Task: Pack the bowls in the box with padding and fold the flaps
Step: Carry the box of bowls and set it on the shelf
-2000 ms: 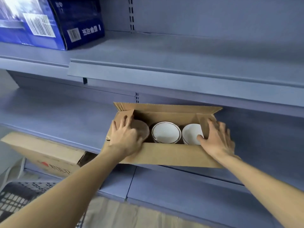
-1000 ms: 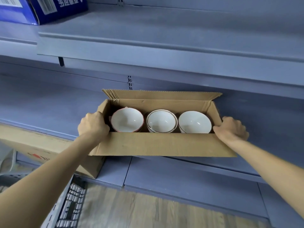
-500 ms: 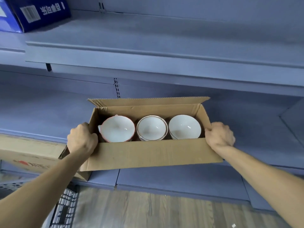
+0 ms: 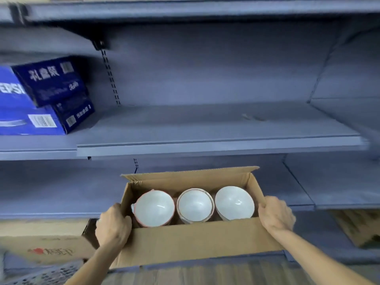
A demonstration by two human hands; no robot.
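Head view, single frame, some motion blur toward the edges. At 9 o'clock, two stacked blue cartons (image 4: pixel 47 103) sit on the middle shelf (image 4: pixel 205 128); the upper one lies askew on the lower. At 7 o'clock, a brown carton with red print (image 4: pixel 45 243) rests on a lower shelf, with a grey perforated crate (image 4: pixel 41 274) just below it at the frame's corner. Left hand (image 4: pixel 113 227), at about 7 o'clock from centre: fingers curled round the left end wall of the cardboard box (image 4: pixel 195 241), thumb side on the near corner, fingertips hidden behind the wall. The box sits at 6 o'clock, open-topped, in front of the lower shelving; whether its base rests on anything cannot be told. Its rear flap stands upright and its front wall faces the camera. Inside, three white bowls in a row, mouths up and touching rim to rim: left bowl (image 4: pixel 154 208) with a reddish rim and a small lip at its 9 o'clock, middle bowl (image 4: pixel 195 205) with a thin dark ring, right bowl (image 4: pixel 234 202) plain. No padding can be made out over the bowls. Right hand (image 4: pixel 275 214), at 4 o'clock from centre: fingers wrapped over the right end wall, gripping it. A further brown carton (image 4: pixel 359 229) lies at 4 o'clock by the frame edge.
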